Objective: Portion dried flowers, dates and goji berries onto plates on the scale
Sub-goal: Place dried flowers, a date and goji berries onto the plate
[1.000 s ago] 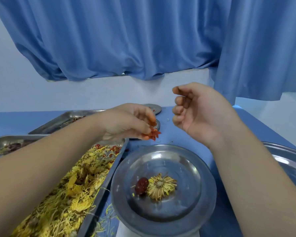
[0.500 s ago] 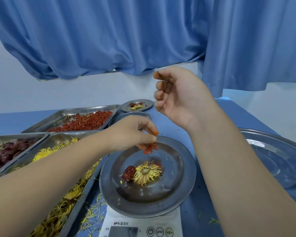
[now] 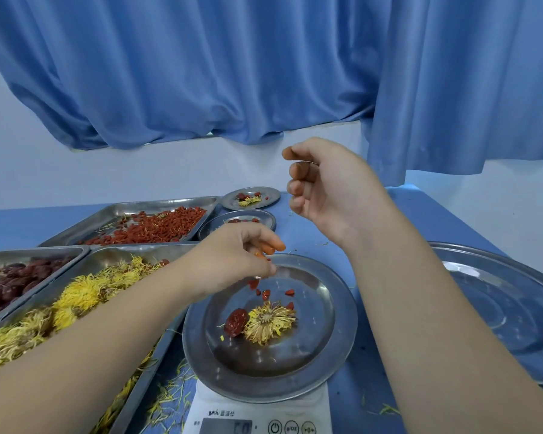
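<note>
Right now your plate (image 3: 342, 324) sits on the scale (image 3: 264, 411) at the table's (image 3: 405, 214) near edge, about midway along it. On the plate, one flower (image 3: 268, 322) lies at the centre with a date (image 3: 236, 322) touching its left side. A few berries (image 3: 290, 292) lie scattered just beyond them.

Your left hand (image 3: 242, 258) hangs over the plate's far-left rim with its fingers curled downward. A berry or two is caught between the fingertips, and a couple more show just beneath them, clear of the plate.

Your right hand (image 3: 326, 189) is raised above the far part of the table, palm turned left, fingers loosely curled and holding nothing.

Three trays stand along the left edge. The flower tray (image 3: 119, 255) is just beside the plate, the date tray (image 3: 13, 258) is to its left, and the berry tray (image 3: 157, 208) is beyond both.

Two small plates (image 3: 271, 195), each with a portion, sit near the far edge past the berry tray's right end. A round tray (image 3: 499, 308) lies at the right edge, and a curtain (image 3: 201, 73) hangs behind.
</note>
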Available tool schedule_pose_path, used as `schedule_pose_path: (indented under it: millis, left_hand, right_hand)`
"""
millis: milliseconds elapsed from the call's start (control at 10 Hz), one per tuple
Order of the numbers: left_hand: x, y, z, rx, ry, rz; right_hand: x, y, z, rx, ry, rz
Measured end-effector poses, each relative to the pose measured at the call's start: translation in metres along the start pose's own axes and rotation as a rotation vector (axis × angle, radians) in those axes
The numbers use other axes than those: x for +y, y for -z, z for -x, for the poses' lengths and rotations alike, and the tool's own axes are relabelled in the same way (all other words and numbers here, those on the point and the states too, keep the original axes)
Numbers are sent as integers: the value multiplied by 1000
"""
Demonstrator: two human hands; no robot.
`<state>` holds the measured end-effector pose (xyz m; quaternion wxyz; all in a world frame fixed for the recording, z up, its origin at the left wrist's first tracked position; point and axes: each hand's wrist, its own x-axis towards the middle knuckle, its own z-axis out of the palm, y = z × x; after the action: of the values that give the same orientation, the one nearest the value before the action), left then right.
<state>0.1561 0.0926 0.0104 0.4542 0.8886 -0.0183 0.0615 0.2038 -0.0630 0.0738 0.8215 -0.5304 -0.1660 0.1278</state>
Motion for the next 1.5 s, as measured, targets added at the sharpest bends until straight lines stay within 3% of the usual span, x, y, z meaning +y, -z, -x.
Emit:
schedule_pose_path:
  millis: [100,300,500,900,1300,1500]
  left_hand:
    - [0,4,1,-2,15,39]
    - [4,10,3,-61,94,386]
    - [-1,15,13,-123,84,430]
    - [2,3,28,117,50,409]
    - [7,-8,21,126,-37,-155]
    - [6,-13,3,187,-88,-277]
  right_hand:
    - [-1,1,-1,8,2,8]
    - [-1,2,-1,14,5,20]
    - [0,1,-1,29,12,56]
    - [1,3,-2,20,38,188]
    - [5,2,-3,22,21,220]
    - [7,2,-5,24,18,228]
